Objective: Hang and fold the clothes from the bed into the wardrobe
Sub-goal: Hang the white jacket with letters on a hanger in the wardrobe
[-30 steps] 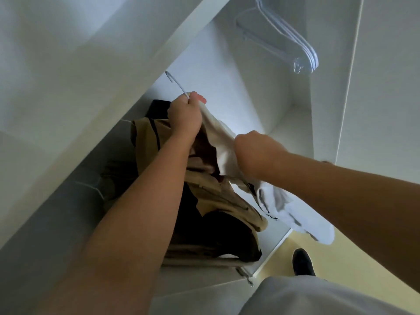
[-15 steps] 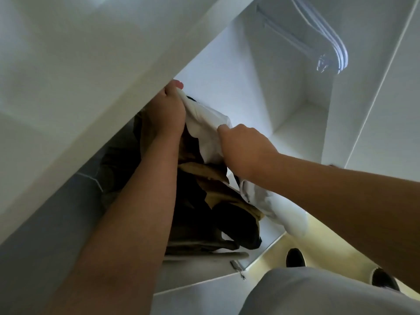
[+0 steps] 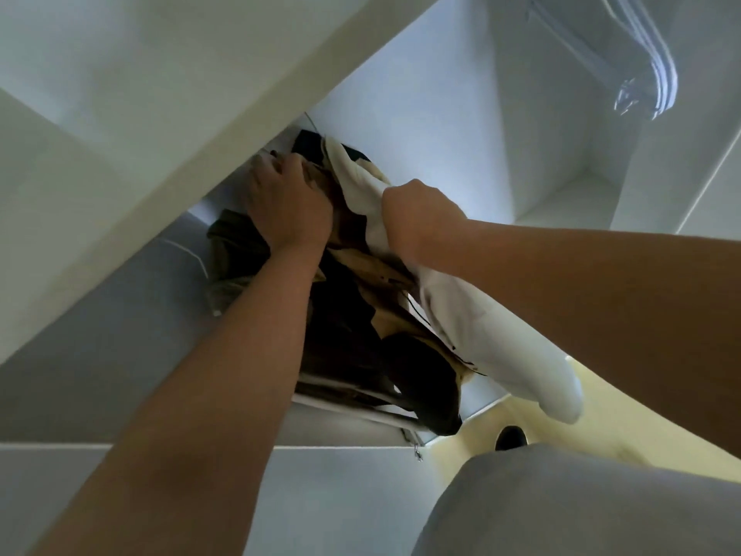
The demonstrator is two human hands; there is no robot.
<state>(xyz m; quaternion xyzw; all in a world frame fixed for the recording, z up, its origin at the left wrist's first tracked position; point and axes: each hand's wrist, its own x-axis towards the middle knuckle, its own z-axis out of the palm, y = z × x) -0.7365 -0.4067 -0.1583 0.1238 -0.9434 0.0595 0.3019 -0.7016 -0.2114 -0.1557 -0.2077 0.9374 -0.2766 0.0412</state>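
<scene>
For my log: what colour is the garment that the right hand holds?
The garment is white, slightly cream near its top; the head view shows it best.

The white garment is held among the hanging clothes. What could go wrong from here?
The right hand grips the white garment by its cloth; a tug may drag it off its support, hidden here. The left hand digs into the crowded tan and dark clothes, which could crease or slip.
</scene>
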